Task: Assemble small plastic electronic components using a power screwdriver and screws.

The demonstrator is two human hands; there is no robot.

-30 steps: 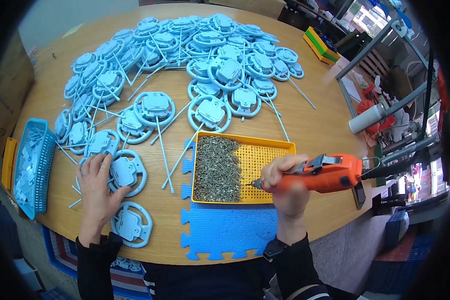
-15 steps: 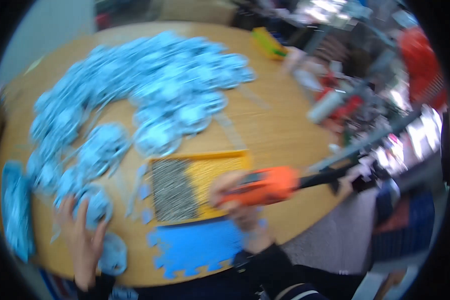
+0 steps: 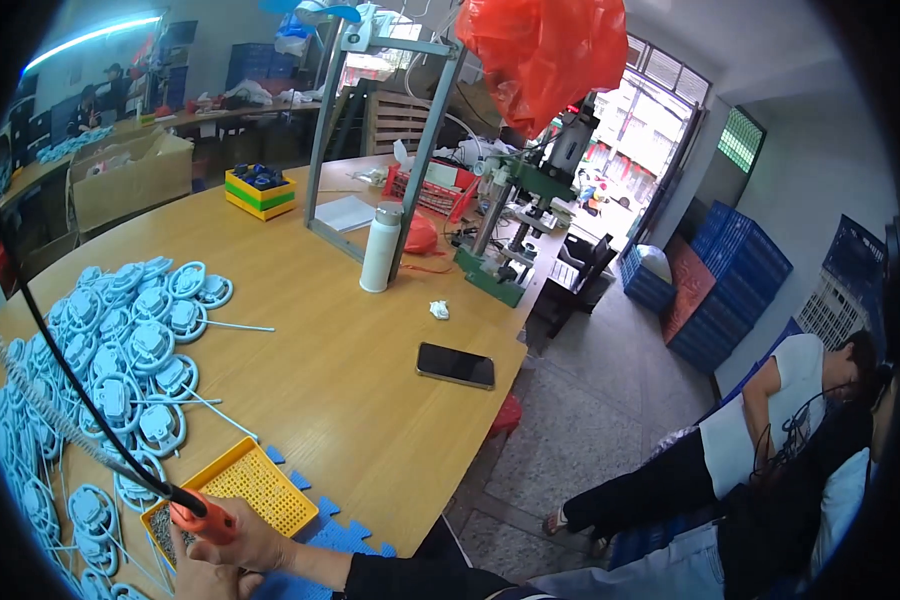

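Note:
My right hand [image 3: 248, 540] is closed around an orange power screwdriver [image 3: 206, 520]. A black cable runs from its end toward the upper left. Against it, at the lower edge, is my left hand [image 3: 208, 578]; its fingers are mostly hidden by the right hand and the driver, so what they hold does not show. Both hands are over the near side of a yellow tray [image 3: 305, 512], which has a gridded yellow part and a grey part of small metal pieces. A blue foam mat [image 3: 338, 535] with jigsaw edges lies under the tray. Many light-blue round plastic parts with cords [image 3: 152, 342] are heaped to the left.
On the wooden table [image 3: 340, 420] are a black phone [image 3: 455, 366], a white bottle [image 3: 380, 248], crumpled white paper [image 3: 439, 310] and stacked yellow-green bins [image 3: 260, 192]. A metal frame [image 3: 429, 150] and a green machine [image 3: 490, 275] stand beyond. At right, a person [image 3: 770, 400] sits near blue crates [image 3: 735, 290].
The view has swung to the right and up. My left hand has left the blue parts and come beside my right hand, which still holds the power screwdriver, over the tray.

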